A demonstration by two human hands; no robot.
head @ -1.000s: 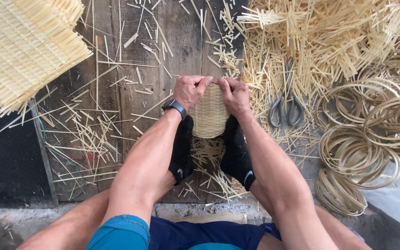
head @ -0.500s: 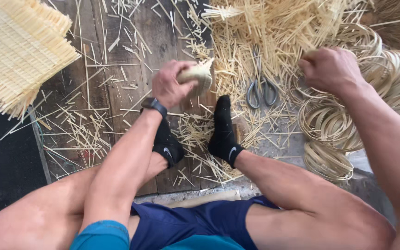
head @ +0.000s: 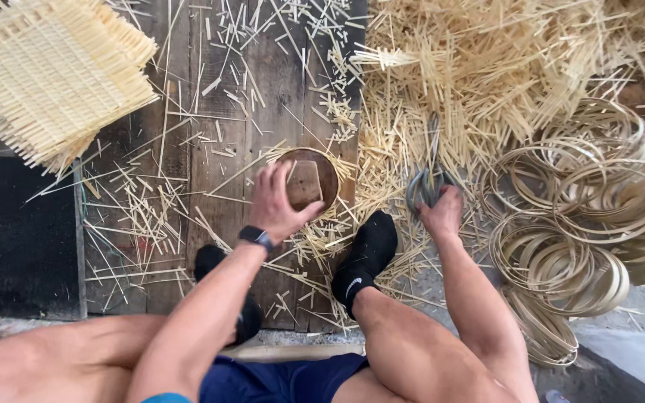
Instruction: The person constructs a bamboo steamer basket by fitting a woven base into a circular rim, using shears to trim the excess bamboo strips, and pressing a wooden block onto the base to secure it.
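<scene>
The small woven basket point(head: 309, 179) sits on the dark wooden boards point(head: 255, 97), just far of our feet, with its round mouth facing straight up at us, so its long axis runs up toward the camera and we look down onto a square base inside. Our left hand point(head: 278, 205) is clamped on its near-left rim, thumb reaching along the near edge and fingers curled over the left side. A dark watch point(head: 255, 237) rings that wrist. Our right hand point(head: 440, 213) is closed over the grey handles of the scissors point(head: 427, 175), which lie to the right of the basket with their blades pointing far, into the loose pile of bamboo splints point(head: 502, 67). How tightly that hand grips we cannot tell. Our black socks point(head: 363, 257) rest near the basket. Coiled bamboo hoops point(head: 584, 216) lie at right, and a stack of woven mats point(head: 50, 71) at far left.
</scene>
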